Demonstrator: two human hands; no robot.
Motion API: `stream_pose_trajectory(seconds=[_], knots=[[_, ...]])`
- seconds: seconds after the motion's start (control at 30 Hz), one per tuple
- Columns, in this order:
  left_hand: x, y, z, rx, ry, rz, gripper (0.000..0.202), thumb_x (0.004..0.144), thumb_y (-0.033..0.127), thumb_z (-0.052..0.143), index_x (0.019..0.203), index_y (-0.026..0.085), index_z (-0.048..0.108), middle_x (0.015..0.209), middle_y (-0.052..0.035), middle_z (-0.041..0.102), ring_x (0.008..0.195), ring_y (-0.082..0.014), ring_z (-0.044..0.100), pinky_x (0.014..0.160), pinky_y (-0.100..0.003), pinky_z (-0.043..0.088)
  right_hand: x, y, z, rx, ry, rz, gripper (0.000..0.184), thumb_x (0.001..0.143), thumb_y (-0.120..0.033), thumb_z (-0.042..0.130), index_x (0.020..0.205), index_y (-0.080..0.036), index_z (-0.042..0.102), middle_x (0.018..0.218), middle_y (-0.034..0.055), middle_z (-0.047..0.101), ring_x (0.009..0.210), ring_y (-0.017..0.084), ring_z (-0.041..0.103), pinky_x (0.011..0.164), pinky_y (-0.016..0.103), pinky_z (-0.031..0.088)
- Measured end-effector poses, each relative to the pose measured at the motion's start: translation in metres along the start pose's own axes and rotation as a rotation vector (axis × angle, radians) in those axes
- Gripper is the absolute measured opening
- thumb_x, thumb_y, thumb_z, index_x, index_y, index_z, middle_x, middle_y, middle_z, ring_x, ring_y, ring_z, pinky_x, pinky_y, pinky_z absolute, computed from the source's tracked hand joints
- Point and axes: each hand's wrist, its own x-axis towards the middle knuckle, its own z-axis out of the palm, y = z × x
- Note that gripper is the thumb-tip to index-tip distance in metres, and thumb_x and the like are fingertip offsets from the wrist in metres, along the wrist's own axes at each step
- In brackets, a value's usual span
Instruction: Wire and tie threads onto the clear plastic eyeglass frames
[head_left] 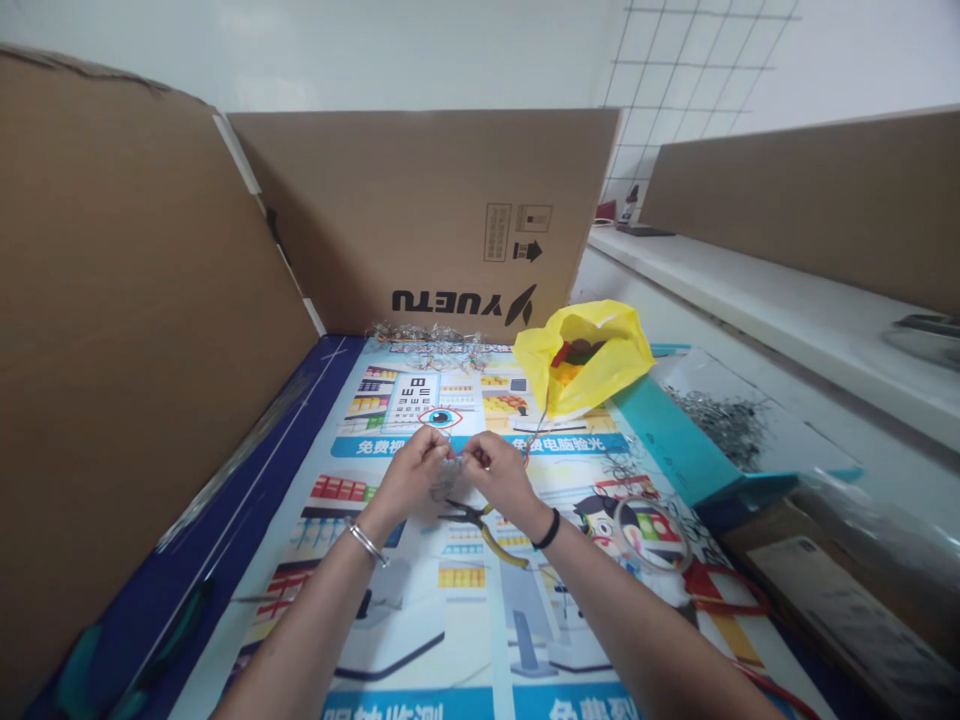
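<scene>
My left hand (pixel 416 475) and my right hand (pixel 501 475) meet over the middle of the printed sheet, fingertips pinched close together. Thin silvery wire (pixel 446 480) shows just below and between the fingers, with a small reddish bit by the left fingertips. Its exact shape is too fine to make out. Pliers with yellow handles (pixel 504 545) lie on the sheet right under my hands, their dark jaws pointing left.
An open yellow bag (pixel 585 385) stands at the back right. Beyond it, a teal tray (pixel 675 445) holds many wire pieces. Wire scraps (pixel 431 335) line the cardboard wall (pixel 337 220). A tape roll (pixel 651 535), red-handled scissors (pixel 727 590) and teal-handled scissors (pixel 176 640) lie nearer.
</scene>
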Motion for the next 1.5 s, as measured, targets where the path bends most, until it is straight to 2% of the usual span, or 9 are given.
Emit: stream_pose_trajectory(seconds=[0.1,0.33,0.47,0.67,0.83,0.97,1.13,1.23,1.5], knots=[[0.0004,0.0001,-0.0005,0.008,-0.002,0.042,0.010,0.082,0.021,0.042,0.075,0.018,0.048,0.074,0.0023,0.050,0.072,-0.0122,0.047,0.068,-0.024,0.036,-0.0002,0.0024,0.0011,-0.032,0.010,-0.006,0.011,0.065,-0.010,0.047,0.065,-0.019,0.052,0.062,-0.0033,0.051,0.057,0.010,0.044,0.055,0.021,0.034],[-0.0009,0.0042,0.0022,-0.036,-0.039,0.089,0.009,0.081,0.020,0.042,0.076,0.018,0.048,0.076,0.0004,0.052,0.074,-0.0133,0.047,0.069,-0.025,0.037,0.0027,0.0017,0.0002,-0.026,-0.032,0.051,0.010,0.063,-0.010,0.047,0.060,-0.019,0.049,0.058,-0.0041,0.047,0.057,0.011,0.043,0.054,0.021,0.031],[-0.0006,0.0037,0.0034,0.034,-0.048,0.047,0.009,0.081,0.020,0.041,0.075,0.019,0.047,0.073,0.0020,0.051,0.071,-0.0129,0.047,0.066,-0.024,0.037,0.0033,0.0014,0.0012,-0.060,-0.038,0.048,0.010,0.063,-0.009,0.047,0.059,-0.019,0.047,0.058,-0.0040,0.047,0.058,0.011,0.044,0.055,0.022,0.031],[0.0020,-0.0015,0.0036,-0.004,0.067,0.004,0.003,0.076,0.020,0.047,0.074,0.019,0.048,0.070,0.0029,0.051,0.068,-0.0121,0.048,0.064,-0.024,0.037,0.0021,0.0023,-0.0003,0.020,-0.024,0.026,0.010,0.068,-0.012,0.049,0.068,-0.020,0.054,0.064,-0.0031,0.053,0.058,0.010,0.046,0.055,0.021,0.035],[0.0027,-0.0020,0.0025,-0.084,0.063,-0.062,0.005,0.075,0.020,0.050,0.072,0.018,0.047,0.058,0.0062,0.045,0.052,-0.0084,0.041,0.053,-0.020,0.033,0.0004,0.0016,-0.0025,0.060,-0.003,-0.004,0.009,0.069,-0.012,0.050,0.069,-0.019,0.055,0.065,-0.0027,0.054,0.057,0.010,0.046,0.055,0.021,0.037],[0.0027,0.0009,-0.0008,-0.059,0.040,-0.103,0.003,0.073,0.019,0.050,0.071,0.017,0.050,0.057,0.0059,0.046,0.050,-0.0075,0.039,0.052,-0.020,0.033,0.0001,0.0009,-0.0041,0.071,0.014,-0.070,0.009,0.069,-0.011,0.049,0.068,-0.019,0.055,0.066,-0.0024,0.053,0.058,0.010,0.046,0.057,0.021,0.038],[0.0028,0.0034,-0.0029,-0.067,-0.009,-0.120,0.007,0.073,0.021,0.050,0.074,0.017,0.055,0.060,0.0041,0.050,0.053,-0.0086,0.042,0.052,-0.020,0.035,0.0005,0.0009,-0.0050,0.026,0.028,-0.088,0.011,0.069,-0.010,0.048,0.068,-0.019,0.054,0.067,-0.0016,0.053,0.059,0.010,0.046,0.057,0.021,0.039],[0.0030,0.0036,-0.0030,-0.050,0.000,-0.123,0.009,0.072,0.022,0.050,0.075,0.016,0.057,0.064,0.0022,0.054,0.056,-0.0096,0.045,0.054,-0.021,0.037,-0.0003,0.0001,-0.0047,-0.010,0.025,-0.100,0.011,0.070,-0.010,0.048,0.069,-0.019,0.054,0.067,-0.0014,0.053,0.060,0.010,0.047,0.058,0.021,0.039],[0.0026,-0.0045,-0.0046,0.077,-0.002,-0.009,0.011,0.073,0.021,0.052,0.079,0.017,0.060,0.074,0.0000,0.061,0.069,-0.0132,0.054,0.065,-0.024,0.042,-0.0017,-0.0051,-0.0060,-0.145,0.011,-0.222,0.011,0.077,-0.012,0.047,0.073,-0.019,0.055,0.069,0.0007,0.053,0.066,0.013,0.049,0.063,0.024,0.040]])
